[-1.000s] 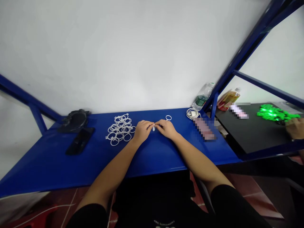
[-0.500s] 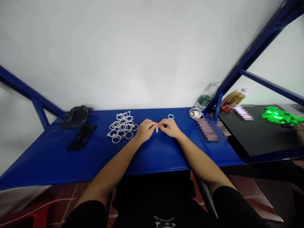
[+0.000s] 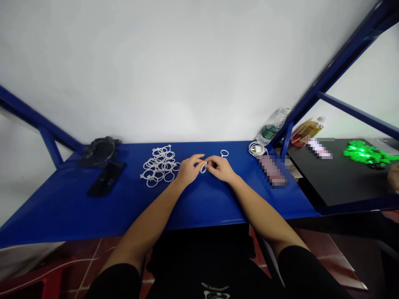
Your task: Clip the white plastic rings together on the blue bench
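Note:
Between my two hands a white ring [image 3: 203,168] is held upright, tilted, just above the blue table [image 3: 199,203]. My left hand [image 3: 189,169] pinches it from the left with thumb and fingertips, its index finger stretched forward. From the right, my right hand [image 3: 220,167] grips the ring with thumb and curled fingers. Another white ring [image 3: 224,153] lies flat just beyond my right hand. To the left of my left hand spreads a pile of white rings [image 3: 160,164], several with small knobs or loops attached.
A black phone [image 3: 106,179] and a dark bundled item [image 3: 99,153] lie at the left. At the right are a coiled white cable with a charger [image 3: 257,148], a water bottle [image 3: 272,128] and a blurred flat object [image 3: 272,170]. Blue frame bars [image 3: 286,139] border the neighbouring black table [image 3: 336,182].
The ring between my hands has turned, so its round opening now shows more. My left index finger has lifted and straightened away from the pinch.

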The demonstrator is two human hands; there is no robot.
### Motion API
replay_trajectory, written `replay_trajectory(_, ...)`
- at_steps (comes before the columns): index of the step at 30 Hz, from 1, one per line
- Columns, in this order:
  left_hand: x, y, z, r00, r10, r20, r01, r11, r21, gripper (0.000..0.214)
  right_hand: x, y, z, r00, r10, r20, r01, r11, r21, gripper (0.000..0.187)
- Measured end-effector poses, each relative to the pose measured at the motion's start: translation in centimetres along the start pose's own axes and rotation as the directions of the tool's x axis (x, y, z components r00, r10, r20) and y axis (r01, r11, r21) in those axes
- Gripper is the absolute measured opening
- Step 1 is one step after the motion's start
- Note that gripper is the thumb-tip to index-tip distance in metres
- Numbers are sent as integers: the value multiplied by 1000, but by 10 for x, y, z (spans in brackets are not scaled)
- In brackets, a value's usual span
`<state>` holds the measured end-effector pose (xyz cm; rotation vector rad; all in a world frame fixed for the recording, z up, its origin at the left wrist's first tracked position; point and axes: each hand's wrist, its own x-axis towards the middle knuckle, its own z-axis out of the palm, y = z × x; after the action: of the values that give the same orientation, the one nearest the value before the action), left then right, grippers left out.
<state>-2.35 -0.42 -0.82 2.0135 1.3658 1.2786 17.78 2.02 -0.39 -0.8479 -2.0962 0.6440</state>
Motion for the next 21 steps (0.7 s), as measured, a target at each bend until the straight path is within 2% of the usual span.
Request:
replay_trajectory(3,4,-5,-4,1000,17,12,-18,999,40,34,1,1,-4,1000,13,-1,-13,995,-102,17)
replay_trajectory(6,12,-20,-20,997,66,-46,-52,965,259,28,3,6,-14,993,121,-12,-120,959,-256,14)
replay_trajectory(7,15,-27,-28,996,46,-80,-15,935,354,26,4,9,-18,985,172,-28,-172,936,-308,13)
replay_trajectory(10,19,-50,-55,973,-141,-183,223,782,582,30,7,17,-32,945,311,-107,-325,839,-436,12)
replay_trajectory(13,20,-69,-77,917,-305,-258,397,624,673,37,8,21,-42,904,390,-176,-422,746,-515,18)
replay_trajectory(15,20,-76,-85,889,-379,-258,444,568,693,39,7,21,-42,887,420,-194,-452,699,-554,22)
replay_trajectory(17,21,-77,-87,873,-431,-227,454,551,700,40,7,19,-39,882,435,-183,-454,677,-579,24)
replay_trajectory(21,22,-74,-83,881,-436,-183,424,556,715,37,7,22,-29,891,446,-84,-402,691,-601,24)
